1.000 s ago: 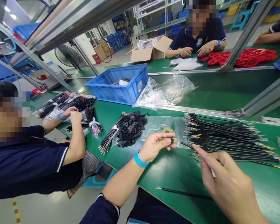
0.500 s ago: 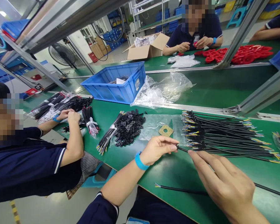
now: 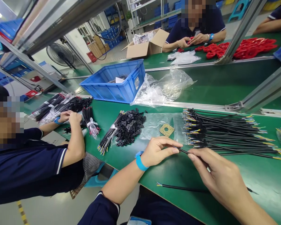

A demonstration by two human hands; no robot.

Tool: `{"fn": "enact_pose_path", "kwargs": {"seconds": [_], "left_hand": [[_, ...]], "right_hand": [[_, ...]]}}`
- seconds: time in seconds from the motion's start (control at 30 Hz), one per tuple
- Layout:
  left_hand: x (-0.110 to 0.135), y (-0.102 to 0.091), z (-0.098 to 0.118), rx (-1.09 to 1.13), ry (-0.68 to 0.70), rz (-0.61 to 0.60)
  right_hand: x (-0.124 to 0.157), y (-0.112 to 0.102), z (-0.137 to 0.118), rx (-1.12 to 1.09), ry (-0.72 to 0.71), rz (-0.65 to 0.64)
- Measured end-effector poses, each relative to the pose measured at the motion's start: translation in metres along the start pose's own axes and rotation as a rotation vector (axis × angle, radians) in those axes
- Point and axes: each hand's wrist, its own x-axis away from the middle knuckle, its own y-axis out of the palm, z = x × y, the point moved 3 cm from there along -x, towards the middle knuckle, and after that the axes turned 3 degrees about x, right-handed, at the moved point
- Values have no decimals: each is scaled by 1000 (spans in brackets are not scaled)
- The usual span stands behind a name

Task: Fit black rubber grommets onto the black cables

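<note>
Between my hands is a thin black cable (image 3: 184, 152), held just above the green table (image 3: 150, 178). My left hand (image 3: 158, 151), with a blue wristband, pinches a small black plastic piece (image 3: 179, 149) at the cable's end; the fingertips partly hide it. My right hand (image 3: 217, 172) grips the cable a short way along, between thumb and fingers. Below lies another stretch of black cable (image 3: 182, 188) with bare coloured wires, passing behind my right hand. Beyond my hands, a row of black cables (image 3: 234, 134) carries black pieces near its left ends.
A heap of black plastic pieces (image 3: 130, 126) sits beside a tied cable bundle (image 3: 110, 132). A tan plate with a hole (image 3: 166, 129) rests on a clear bag (image 3: 152, 125). Behind stand a blue crate (image 3: 112, 90) and a metal post (image 3: 259, 84). Co-workers sit left and opposite.
My right hand has turned, and its thumb now shows against the cable. The cable tail to its right has shifted. My left hand keeps its pinch, slightly moved.
</note>
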Motion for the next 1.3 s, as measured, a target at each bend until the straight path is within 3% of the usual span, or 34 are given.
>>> {"fn": "enact_pose_path", "kwargs": {"seconds": [0.13, 0.43, 0.73, 0.97, 1.17, 1.3], "left_hand": [[2, 0, -2, 34, -32, -15], [0, -5, 2, -26, -52, -71], [-1, -5, 10, -130, -22, -206], [-1, 6, -6, 156, -91, -53], [-3, 3, 3, 4, 68, -42], [-3, 2, 7, -42, 68, -64]], "right_hand": [[1, 2, -1, -89, 38, -16], [3, 7, 0, -58, 12, -23], [6, 14, 0, -71, -1, -67], [-1, 4, -3, -47, 2, 24], [-3, 0, -6, -104, -2, 8], [-3, 0, -4, -210, 67, -33]]}}
